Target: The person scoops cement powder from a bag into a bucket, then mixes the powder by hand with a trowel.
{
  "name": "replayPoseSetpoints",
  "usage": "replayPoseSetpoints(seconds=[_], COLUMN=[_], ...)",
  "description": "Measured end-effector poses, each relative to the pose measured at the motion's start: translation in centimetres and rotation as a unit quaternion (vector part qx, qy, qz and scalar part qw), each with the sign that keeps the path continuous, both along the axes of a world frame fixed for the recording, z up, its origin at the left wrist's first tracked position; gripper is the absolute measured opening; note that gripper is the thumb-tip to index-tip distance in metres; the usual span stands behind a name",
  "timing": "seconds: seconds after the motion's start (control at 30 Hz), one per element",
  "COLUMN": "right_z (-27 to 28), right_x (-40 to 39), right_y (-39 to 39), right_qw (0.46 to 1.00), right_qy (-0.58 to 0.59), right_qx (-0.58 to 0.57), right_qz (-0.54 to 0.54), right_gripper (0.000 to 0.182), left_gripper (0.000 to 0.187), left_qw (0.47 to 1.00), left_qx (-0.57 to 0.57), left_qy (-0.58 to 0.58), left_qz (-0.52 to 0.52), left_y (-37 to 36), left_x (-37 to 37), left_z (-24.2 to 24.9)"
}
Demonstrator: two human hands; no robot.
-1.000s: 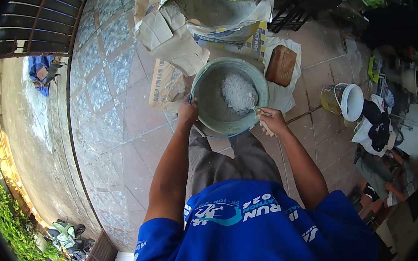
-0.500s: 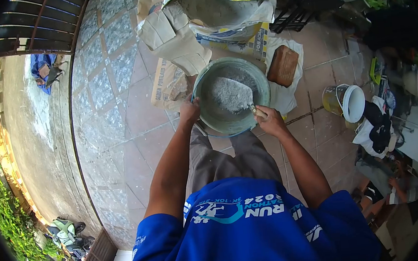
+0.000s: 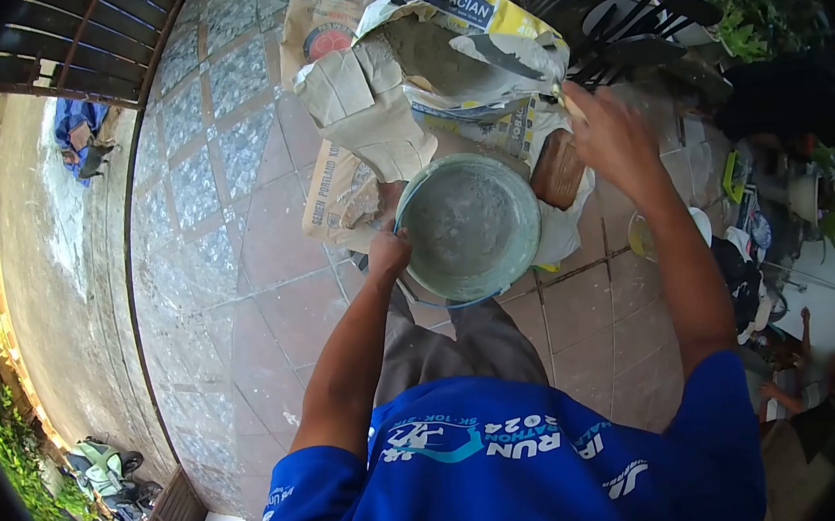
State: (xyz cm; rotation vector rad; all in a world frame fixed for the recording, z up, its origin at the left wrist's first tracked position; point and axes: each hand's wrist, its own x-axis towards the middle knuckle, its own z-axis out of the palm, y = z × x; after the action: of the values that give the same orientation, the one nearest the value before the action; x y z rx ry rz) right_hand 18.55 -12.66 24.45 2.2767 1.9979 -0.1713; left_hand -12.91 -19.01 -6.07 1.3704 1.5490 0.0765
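Observation:
My left hand (image 3: pixel 390 252) grips the left rim of a round green bucket (image 3: pixel 417 271), whose inside shows grey residue. Up and to the right, my right hand (image 3: pixel 611 131) is closed on the handle of a trowel (image 3: pixel 510 54). The trowel's blade lies over the mouth of an open cement bag (image 3: pixel 473 6), with grey powder on it. Folded brown paper (image 3: pixel 336 88) hangs from the bag's left side. A reddish-brown block (image 3: pixel 558 171) rests on pale sheeting, right of the bucket and below my right hand.
Black chairs or racks (image 3: pixel 641 28) and plants (image 3: pixel 746 13) stand at the upper right. A clear container (image 3: pixel 640 237) is behind my right forearm. A person (image 3: pixel 796 385) sits at the lower right. A metal gate (image 3: pixel 80 42) is at the upper left.
My right hand has moved from the bucket up to the bag with the trowel. The powder seen on the trowel in the bucket is gone from there. My left hand stays on the rim.

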Motion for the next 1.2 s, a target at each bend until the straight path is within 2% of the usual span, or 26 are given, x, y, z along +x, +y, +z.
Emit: replayPoseSetpoints(seconds=[0.07,0.13,0.2,0.27,0.3,0.4,0.5,0.6,0.63,0.73,0.87,1.0,1.1,1.2], right_z=[-2.7,-8.6,-14.4,-17.5,-16.7,-12.6,-12.1,-13.6,-13.4,-12.7,-15.1,-14.1,-14.0,-13.5], right_x=[0.5,1.1,0.6,-0.4,-0.3,1.9,1.3,2.2,3.0,5.1,3.7,5.6,7.5,8.4], right_y=[6.6,11.8,13.7,15.1,15.6,16.8,16.5,16.0,16.3,16.5,14.6,13.0,12.1,10.6], right_qw=[0.994,0.980,0.972,0.968,0.962,0.965,0.942,0.952,0.942,0.896,0.879,0.833,0.794,0.755], right_qy=[-0.070,-0.111,-0.115,-0.105,-0.104,-0.048,0.048,0.105,0.132,0.247,0.304,0.403,0.456,0.532], right_qx=[-0.071,-0.143,-0.176,-0.191,-0.204,-0.242,-0.323,-0.287,-0.308,-0.355,-0.339,-0.329,-0.339,-0.300], right_qz=[0.049,0.087,0.108,0.125,0.147,0.086,-0.074,-0.028,-0.021,-0.103,-0.144,-0.191,-0.216,-0.240], right_gripper=[0.024,0.019,0.019,0.020,0.023,0.030,0.033,0.032,0.025,0.031,0.037,0.027,0.031,0.036], left_gripper=[0.034,0.033,0.032,0.032,0.032,0.033,0.032,0.040,0.040,0.039,0.034,0.033,0.032,0.034], left_qw=[1.000,1.000,1.000,1.000,0.999,0.999,0.999,0.998,0.999,0.999,1.000,1.000,1.000,0.999], left_qx=[0.011,0.017,0.017,0.012,0.034,0.007,-0.006,-0.037,-0.034,-0.031,0.001,0.005,-0.006,0.000], left_qy=[0.008,0.005,0.002,-0.001,-0.013,-0.043,-0.039,-0.038,-0.036,-0.024,-0.007,-0.012,0.004,-0.015], left_qz=[-0.017,-0.017,-0.013,0.003,0.018,-0.004,0.022,0.018,0.015,0.014,0.002,0.011,0.021,0.029], left_y=[0.0,-0.1,-0.2,0.0,-0.3,0.1,-0.1,0.7,1.1,-0.3,-0.3,0.0,-0.2,-0.1], left_x=[0.1,-0.1,-0.2,0.0,0.0,-0.3,-0.3,0.2,0.2,-0.3,0.2,0.1,0.1,0.1], left_z=[0.6,0.7,0.9,1.3,0.5,0.5,1.0,2.7,2.8,1.9,0.8,1.5,1.6,1.5])
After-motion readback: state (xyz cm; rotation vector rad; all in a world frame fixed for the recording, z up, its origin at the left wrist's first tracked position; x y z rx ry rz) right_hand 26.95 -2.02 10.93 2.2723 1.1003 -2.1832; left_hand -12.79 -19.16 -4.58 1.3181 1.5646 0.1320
